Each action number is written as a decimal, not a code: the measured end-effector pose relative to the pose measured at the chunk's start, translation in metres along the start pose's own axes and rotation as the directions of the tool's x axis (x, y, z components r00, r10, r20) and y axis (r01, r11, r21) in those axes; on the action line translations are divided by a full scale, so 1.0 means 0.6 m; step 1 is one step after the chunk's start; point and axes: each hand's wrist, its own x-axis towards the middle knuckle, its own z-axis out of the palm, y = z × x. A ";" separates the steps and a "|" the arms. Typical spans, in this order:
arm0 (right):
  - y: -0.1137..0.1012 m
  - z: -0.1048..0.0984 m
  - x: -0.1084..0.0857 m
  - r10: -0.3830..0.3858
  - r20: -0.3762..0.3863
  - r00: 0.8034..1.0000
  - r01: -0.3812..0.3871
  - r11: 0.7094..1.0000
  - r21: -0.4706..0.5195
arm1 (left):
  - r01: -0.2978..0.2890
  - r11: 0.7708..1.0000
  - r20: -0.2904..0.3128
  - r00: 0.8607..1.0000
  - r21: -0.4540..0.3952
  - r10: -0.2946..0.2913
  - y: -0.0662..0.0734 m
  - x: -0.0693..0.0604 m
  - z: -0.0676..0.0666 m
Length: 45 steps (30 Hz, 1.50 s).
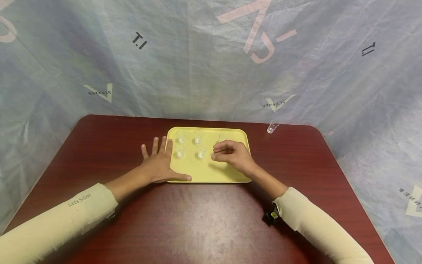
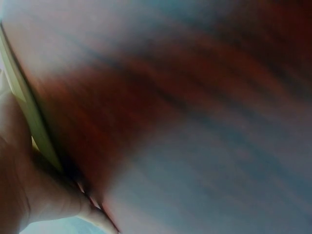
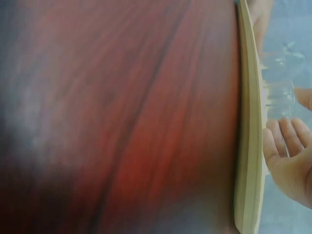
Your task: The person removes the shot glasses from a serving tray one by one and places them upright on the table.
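Yellow rectangular tray (image 1: 199,170), left hand (image 1: 158,164) at its edge, fingers spread wide, right hand (image 1: 236,156) with fingers curved, any hold unclear, small transparent cup (image 1: 223,136) partly hidden behind.

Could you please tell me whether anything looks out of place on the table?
One clear cup sits alone on the table toward its far right corner, off the yellow tray that holds the other visible cups. I see no spill or damage.

Clear cups (image 1: 180,151) upright on a flat yellow tray (image 1: 201,173), another cup (image 1: 272,127) apart to its right
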 end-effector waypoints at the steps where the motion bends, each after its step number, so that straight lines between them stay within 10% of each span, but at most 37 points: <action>1: -0.001 0.003 0.000 0.003 0.002 1.000 -0.003 1.000 0.000 | 0.001 1.000 0.000 1.000 0.000 -0.001 0.000 0.000 0.000; 45: -0.005 0.068 0.032 -0.006 -0.071 0.997 0.005 1.000 -0.022 | 0.006 1.000 0.016 1.000 0.023 -0.006 0.000 0.000 0.001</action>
